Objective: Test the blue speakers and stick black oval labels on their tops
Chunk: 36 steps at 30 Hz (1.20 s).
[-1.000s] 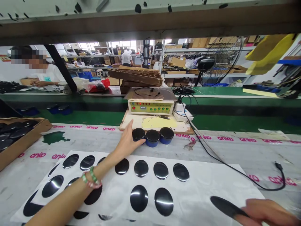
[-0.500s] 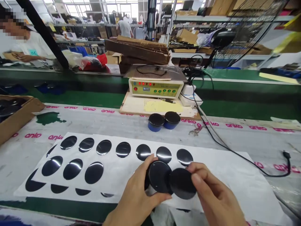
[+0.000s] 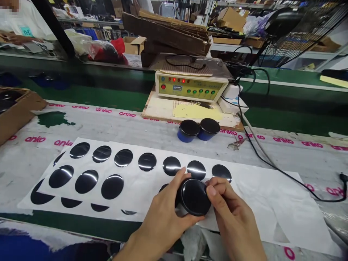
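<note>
My left hand [image 3: 165, 214] grips a round black puck-shaped part [image 3: 194, 197] from the left side, low in the middle of the view. My right hand [image 3: 231, 214] presses its fingertips on the part's right edge, where a glossy black disc now lies on its face. Under both hands lies a white backing sheet [image 3: 258, 203] with several glossy black round stickers [image 3: 123, 158] in rows. Two blue round parts with black tops [image 3: 198, 129] stand side by side further back on the table.
A cream tester box with red and green lights [image 3: 190, 87] sits on a board behind the blue parts, with a black cable [image 3: 272, 163] trailing right. A cardboard box [image 3: 19, 112] stands at left. A person in white sits across the green conveyor [image 3: 81, 96].
My left hand took one black part from the row of three and brought it near. My right hand moved a black disc onto its face. The view tilted down.
</note>
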Motion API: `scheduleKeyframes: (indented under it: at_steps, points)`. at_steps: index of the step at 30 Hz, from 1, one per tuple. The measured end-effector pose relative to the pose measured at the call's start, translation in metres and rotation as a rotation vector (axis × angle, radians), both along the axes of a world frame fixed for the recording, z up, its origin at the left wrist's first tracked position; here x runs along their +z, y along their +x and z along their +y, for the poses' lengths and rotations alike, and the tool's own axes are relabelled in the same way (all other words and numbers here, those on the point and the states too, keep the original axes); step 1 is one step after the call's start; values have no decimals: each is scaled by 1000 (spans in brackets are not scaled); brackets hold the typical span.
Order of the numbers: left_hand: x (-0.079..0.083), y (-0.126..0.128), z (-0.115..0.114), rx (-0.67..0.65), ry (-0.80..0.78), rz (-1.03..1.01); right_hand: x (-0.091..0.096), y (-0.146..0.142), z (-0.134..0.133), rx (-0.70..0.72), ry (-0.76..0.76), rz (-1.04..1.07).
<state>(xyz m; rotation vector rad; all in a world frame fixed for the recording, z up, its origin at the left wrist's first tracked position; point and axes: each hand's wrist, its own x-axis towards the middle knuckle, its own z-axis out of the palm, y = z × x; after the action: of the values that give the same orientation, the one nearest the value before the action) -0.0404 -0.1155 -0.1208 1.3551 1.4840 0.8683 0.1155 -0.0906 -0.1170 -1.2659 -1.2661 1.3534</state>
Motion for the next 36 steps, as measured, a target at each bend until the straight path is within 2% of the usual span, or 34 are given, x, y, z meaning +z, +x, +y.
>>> scheduleKeyframes:
  at_steps: [8,17,26,31,33,36]
  points:
    - [1,0,0,-1,31,16,17,-11,2,-108,227,-226]
    - [4,0,1,-15,13,10,18,-15,1,-119,334,-301]
    - [5,-1,0,-14,-10,17,12,-13,-3,-108,328,-289]
    - [4,-1,1,-15,-10,4,17,-18,-4,-142,249,-295]
    - [4,-1,1,-20,-8,6,21,-15,-3,-123,229,-339]
    - [6,-1,1,-13,-6,9,24,-5,1,-20,186,-502]
